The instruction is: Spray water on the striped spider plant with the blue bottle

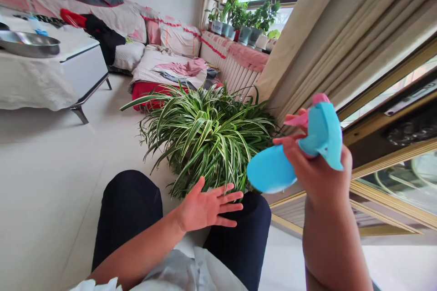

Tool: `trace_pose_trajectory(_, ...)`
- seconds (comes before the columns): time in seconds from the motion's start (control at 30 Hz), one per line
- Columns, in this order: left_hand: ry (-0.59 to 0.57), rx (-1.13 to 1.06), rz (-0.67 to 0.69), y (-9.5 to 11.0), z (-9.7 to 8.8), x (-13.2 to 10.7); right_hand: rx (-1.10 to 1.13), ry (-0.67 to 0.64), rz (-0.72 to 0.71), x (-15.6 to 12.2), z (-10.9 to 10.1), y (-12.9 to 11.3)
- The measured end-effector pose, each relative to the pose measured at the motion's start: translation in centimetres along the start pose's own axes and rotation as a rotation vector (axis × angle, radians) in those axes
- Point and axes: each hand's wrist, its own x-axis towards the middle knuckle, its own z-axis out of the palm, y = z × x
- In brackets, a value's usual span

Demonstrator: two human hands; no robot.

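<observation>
A blue spray bottle [273,170] with a pink nozzle and trigger is held tilted in my right hand [321,177], whose fingers wrap round its neck near the trigger. In front of my knees stands a bushy spider plant [208,132] with long green leaves edged in pale cream; its pot is hidden by the foliage. My left hand [210,207] is open, fingers spread, in front of the plant's lower leaves and over my lap. It holds nothing. Whether any leaf touches it, I cannot tell.
A covered table [41,82] at the left bears a metal bowl [30,44]. Behind the plant is a sofa [150,63] with cloths on it. Several potted plants [247,22] line the windowsill. A beige curtain [317,41] and a glazed wooden door [392,141] stand close on the right.
</observation>
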Motion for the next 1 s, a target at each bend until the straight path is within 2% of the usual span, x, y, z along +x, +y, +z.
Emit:
trace_pose_trajectory(0.07,0.008,0.015,-0.008,-0.1,-0.2,-0.1,0.015,0.007,0.083,2.2,0.0,1.1)
trace_pose_trajectory(0.2,0.026,0.019,-0.017,-0.4,-0.4,-0.4,0.191,0.047,0.311,7.2,-0.7,4.5)
trace_pose_trajectory(0.27,0.026,0.012,-0.012,-0.6,-0.6,-0.8,0.276,0.08,0.359,8.8,-1.5,6.0)
trace_pose_trajectory(0.37,0.027,-0.004,-0.003,-0.8,-1.2,-1.5,0.286,0.144,0.373,9.7,-3.0,7.1)
trace_pose_trajectory(0.53,0.041,-0.001,0.002,-1.0,-2.0,-2.1,0.217,0.172,0.317,9.5,-4.6,7.3)
trace_pose_trajectory(0.7,0.043,0.0,-0.013,-1.4,-2.1,-2.0,0.224,0.186,0.266,8.8,-5.0,7.3)
trace_pose_trajectory(0.87,0.045,0.009,-0.03,-1.9,-2.8,-2.2,0.239,0.118,0.243,7.8,-4.4,6.2)
trace_pose_trajectory(1.0,0.1,-0.022,-0.037,-2.6,-4.8,-1.5,0.356,0.081,0.25,4.5,-2.5,5.0)
